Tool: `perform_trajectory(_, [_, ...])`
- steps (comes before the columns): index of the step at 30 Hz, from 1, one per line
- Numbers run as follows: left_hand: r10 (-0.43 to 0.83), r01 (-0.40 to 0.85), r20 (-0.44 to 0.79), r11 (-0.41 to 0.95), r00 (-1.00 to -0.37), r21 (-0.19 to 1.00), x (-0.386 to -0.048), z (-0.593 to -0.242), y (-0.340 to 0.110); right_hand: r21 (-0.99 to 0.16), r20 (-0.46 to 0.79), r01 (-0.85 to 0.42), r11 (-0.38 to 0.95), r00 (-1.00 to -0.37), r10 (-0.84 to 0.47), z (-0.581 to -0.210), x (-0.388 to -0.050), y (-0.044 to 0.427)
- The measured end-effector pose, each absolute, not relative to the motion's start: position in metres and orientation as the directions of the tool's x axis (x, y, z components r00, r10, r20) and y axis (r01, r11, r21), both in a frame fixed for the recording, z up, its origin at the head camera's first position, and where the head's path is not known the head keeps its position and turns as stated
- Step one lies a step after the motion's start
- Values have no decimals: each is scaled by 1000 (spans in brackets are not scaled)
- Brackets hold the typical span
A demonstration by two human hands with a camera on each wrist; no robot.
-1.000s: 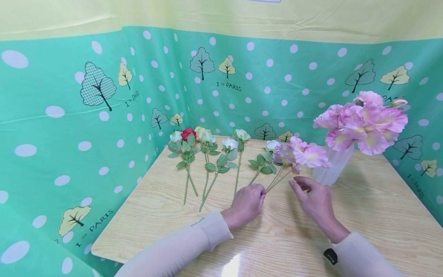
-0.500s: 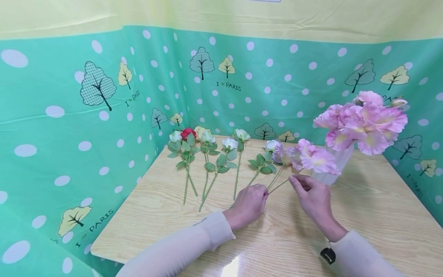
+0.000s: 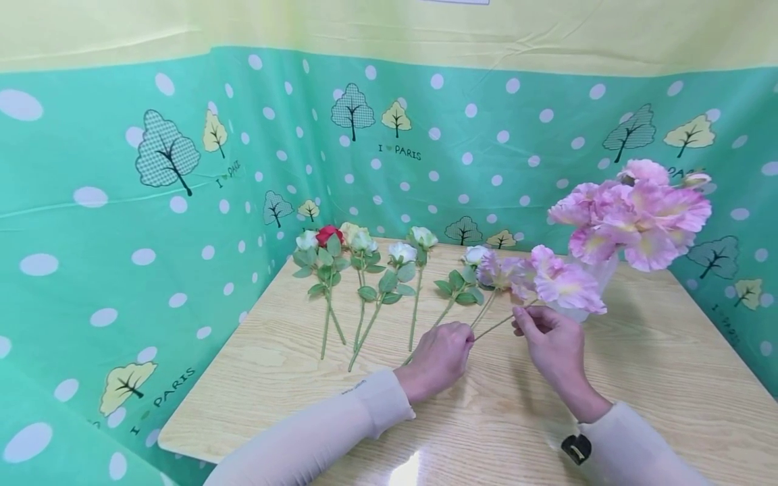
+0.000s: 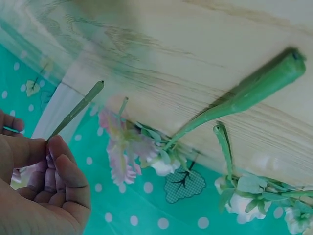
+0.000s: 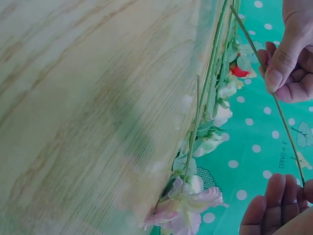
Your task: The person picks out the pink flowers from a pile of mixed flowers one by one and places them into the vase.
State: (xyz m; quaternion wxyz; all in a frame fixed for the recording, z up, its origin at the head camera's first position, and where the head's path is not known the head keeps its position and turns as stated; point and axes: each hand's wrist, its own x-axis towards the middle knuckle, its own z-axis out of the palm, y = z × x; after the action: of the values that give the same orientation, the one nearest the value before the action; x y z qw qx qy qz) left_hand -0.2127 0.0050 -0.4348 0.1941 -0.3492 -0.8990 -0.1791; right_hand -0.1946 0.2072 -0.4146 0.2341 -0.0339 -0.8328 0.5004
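Observation:
A long-stemmed artificial pink flower point(image 3: 566, 285) is held just above the table between both hands. My left hand point(image 3: 439, 358) pinches its thin green stem point(image 4: 78, 108) near the lower end, with the cut tip sticking out past the fingers. Closer to the bloom, my right hand point(image 3: 554, 354) pinches the same stem with thumb and fingertips. Another pink flower point(image 3: 497, 271) lies on the table just left of the held one, beside a white rose point(image 3: 476, 255). A whitish vase point(image 3: 602, 271) stands behind the right hand, with large pink flowers point(image 3: 644, 216) in it.
Several white roses point(image 3: 402, 254) and a red rose point(image 3: 329, 234) lie spread on the wooden table point(image 3: 243, 405), stems toward me. A green dotted curtain point(image 3: 425, 169) hangs close behind and along both sides. The vase is partly hidden by the held bloom.
The held pink flower has shifted right and slightly down, away from the pink one lying beside it. My right hand, earlier apart from the stem, now pinches it. The left hand barely moved.

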Motion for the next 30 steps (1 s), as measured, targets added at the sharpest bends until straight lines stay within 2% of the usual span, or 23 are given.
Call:
perform_trajectory(9, [571, 709, 472, 680, -672, 187, -214, -432, 8, -905, 347, -222, 362, -878, 330, -408, -191, 206])
perform_trajectory(17, [561, 718, 502, 669, -657, 192, -216, -433, 9, -903, 392, -286, 322, -855, 340, -408, -188, 211])
perform_trajectory(24, [543, 683, 447, 686, -711, 251, -219, -432, 5, -865, 467, -328, 381, -805, 366, -406, -186, 223])
perform_trajectory(30, [516, 670, 473, 700, -714, 248, -225, -434, 0, -764, 609, -411, 497, -712, 349, -403, -185, 238])
